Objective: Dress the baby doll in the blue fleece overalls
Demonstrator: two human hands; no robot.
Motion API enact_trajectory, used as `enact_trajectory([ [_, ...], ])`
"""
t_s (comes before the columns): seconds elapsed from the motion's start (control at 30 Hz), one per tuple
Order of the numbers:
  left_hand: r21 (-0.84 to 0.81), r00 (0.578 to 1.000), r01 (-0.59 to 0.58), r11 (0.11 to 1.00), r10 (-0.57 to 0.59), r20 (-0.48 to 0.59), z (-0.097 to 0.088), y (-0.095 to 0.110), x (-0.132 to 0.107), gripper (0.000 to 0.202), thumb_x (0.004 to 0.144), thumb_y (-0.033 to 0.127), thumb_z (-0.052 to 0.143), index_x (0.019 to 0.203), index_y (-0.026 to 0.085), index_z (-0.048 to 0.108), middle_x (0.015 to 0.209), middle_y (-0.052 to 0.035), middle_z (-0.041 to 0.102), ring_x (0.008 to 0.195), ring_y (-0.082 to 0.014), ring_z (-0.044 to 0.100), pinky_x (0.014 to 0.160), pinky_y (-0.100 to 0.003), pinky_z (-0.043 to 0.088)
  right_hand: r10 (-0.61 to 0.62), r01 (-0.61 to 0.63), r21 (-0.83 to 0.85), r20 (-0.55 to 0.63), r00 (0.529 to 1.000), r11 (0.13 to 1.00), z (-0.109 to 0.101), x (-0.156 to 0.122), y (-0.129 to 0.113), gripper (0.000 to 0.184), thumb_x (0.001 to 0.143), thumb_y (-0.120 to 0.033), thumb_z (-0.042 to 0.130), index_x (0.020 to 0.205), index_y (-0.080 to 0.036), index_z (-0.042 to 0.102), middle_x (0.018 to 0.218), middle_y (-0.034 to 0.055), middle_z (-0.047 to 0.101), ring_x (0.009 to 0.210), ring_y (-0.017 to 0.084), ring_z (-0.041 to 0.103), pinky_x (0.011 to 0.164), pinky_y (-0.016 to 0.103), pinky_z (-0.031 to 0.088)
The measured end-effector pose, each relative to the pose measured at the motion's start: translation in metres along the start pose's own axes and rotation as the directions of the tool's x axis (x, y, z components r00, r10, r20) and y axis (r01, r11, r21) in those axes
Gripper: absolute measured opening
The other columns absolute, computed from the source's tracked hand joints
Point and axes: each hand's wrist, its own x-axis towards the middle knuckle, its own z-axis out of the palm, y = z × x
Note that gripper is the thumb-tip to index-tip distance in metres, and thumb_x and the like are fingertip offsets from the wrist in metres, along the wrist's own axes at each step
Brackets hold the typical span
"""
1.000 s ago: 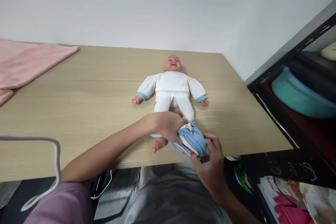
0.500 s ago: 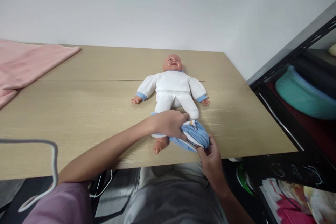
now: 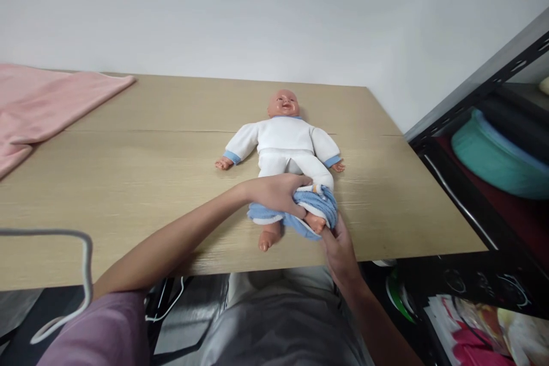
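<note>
— What sort of place is this?
— It looks like a plain room in a home, partly used for storage. The fingers [image 3: 295, 206] are over a wooden table [image 3: 128, 183] pushed against a bare white wall [image 3: 257, 11].
— What else shows it?
— Right of the fingers, a black metal rack [image 3: 472, 94] holds a teal basin [image 3: 493, 160]. Far left of them lies a pink cloth [image 3: 43, 103].

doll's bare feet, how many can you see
2. One foot rests on the table beside the left hand; the other foot pokes from the bunched blue garment by the right hand.
</note>
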Motion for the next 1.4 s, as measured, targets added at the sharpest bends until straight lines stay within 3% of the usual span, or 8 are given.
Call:
enact_trajectory([
  [0.13,-0.005,0.997,0.031,0.999,-0.032,-0.071,0.0,0.008,-0.003,0.066,0.08,0.045,0.084,0.135,0.019,0.056,0.13,-0.0103,0.075,0.111,-0.0276,0.073,0.089,-0.035,0.053,0.024,-0.018,0.068,-0.097,0.995,0.998,-0.002,0.003,-0.004,0.07,0.096,-0.049,0.087,0.154,-0.026,0.053,0.144,0.0173,0.082,0.127,0.031,0.084,0.111,0.05,0.069],
  [0.33,0.177,0.995,0.08,0.981,-0.067,-0.078,-0.006,0.018,-0.008,0.035,0.085,0.035,0.083,0.113,0.02,0.068,0.098,-0.0018,0.073,0.087,-0.0212,0.066,0.074,-0.033,0.043,-0.049,0.043,-0.07,-0.084,0.995,0.997,-0.019,0.019,-0.009,0.035,0.097,-0.038,0.082,0.128,-0.024,0.072,0.122,0.011,0.087,0.112,0.029,0.084,0.102,0.045,0.068],
  [0.5,0.187,0.999,-0.003,0.982,-0.004,0.038,-0.01,0.016,-0.01,0.018,0.09,0.029,0.08,0.104,0.02,0.072,0.087,0.0015,0.07,0.078,-0.0175,0.062,0.073,-0.032,0.042,-0.009,0.051,-0.164,0.244,0.97,0.985,-0.044,0.047,-0.02,0.03,0.097,-0.038,0.084,0.123,-0.025,0.078,0.113,0.0065,0.087,0.104,0.029,0.083,0.094,0.042,0.069],
  [0.73,0.424,0.996,0.054,0.904,-0.018,-0.089,-0.024,0.022,-0.038,0.055,0.082,0.059,0.098,0.114,0.021,0.074,0.117,-0.0093,0.074,0.119,-0.0341,0.066,0.104,-0.039,0.048,-0.092,0.357,-0.416,0.535,0.84,0.836,-0.083,0.077,-0.056,0.046,0.096,-0.046,0.09,0.136,-0.027,0.078,0.14,0.011,0.078,0.135,0.037,0.073,0.117,0.054,0.061],
  [0.9,0.301,0.997,0.035,0.953,-0.014,-0.07,-0.041,-0.006,-0.06,0.047,0.084,0.061,0.093,0.104,0.023,0.073,0.124,-0.0088,0.073,0.126,-0.0335,0.063,0.106,-0.037,0.048,-0.129,0.399,-0.384,0.566,0.814,0.832,-0.079,0.102,-0.08,0.037,0.092,-0.052,0.091,0.118,-0.028,0.081,0.124,0.0076,0.083,0.121,0.036,0.077,0.112,0.051,0.062],
  [1.1,0.067,0.993,-0.117,0.991,0.119,-0.026,-0.046,-0.046,-0.055,0.03,0.102,0.05,0.077,0.112,0.022,0.077,0.13,-0.0098,0.076,0.131,-0.031,0.065,0.114,-0.04,0.051,0.013,0.136,-0.191,0.624,0.781,0.972,-0.052,0.143,-0.076,0.035,0.095,-0.057,0.087,0.099,-0.026,0.072,0.086,-0.0012,0.067,0.08,0.022,0.062,0.074,0.033,0.053],
  [1.23,-0.019,0.957,-0.159,0.987,0.15,-0.249,-0.031,-0.068,-0.055,0.029,0.105,0.044,0.075,0.126,0.025,0.079,0.151,-0.0119,0.072,0.148,-0.0341,0.059,0.131,-0.05,0.045,-0.021,0.094,-0.099,0.567,0.823,0.991,-0.042,0.159,-0.067,0.04,0.091,-0.061,0.089,0.097,-0.027,0.069,0.089,-0.0011,0.062,0.082,0.021,0.057,0.077,0.033,0.049],
  [1.4,0.055,0.796,-0.124,0.991,0.133,-0.591,-0.002,-0.1,-0.045,0.026,0.111,0.049,0.067,0.118,0.024,0.07,0.172,-0.014,0.057,0.163,-0.0362,0.046,0.143,-0.057,0.031,-0.075,0.083,-0.005,0.383,0.921,0.996,-0.026,0.17,-0.053,0.049,0.088,-0.067,0.092,0.099,-0.029,0.063,0.091,-0.0021,0.061,0.083,0.02,0.056,0.077,0.032,0.048],
])
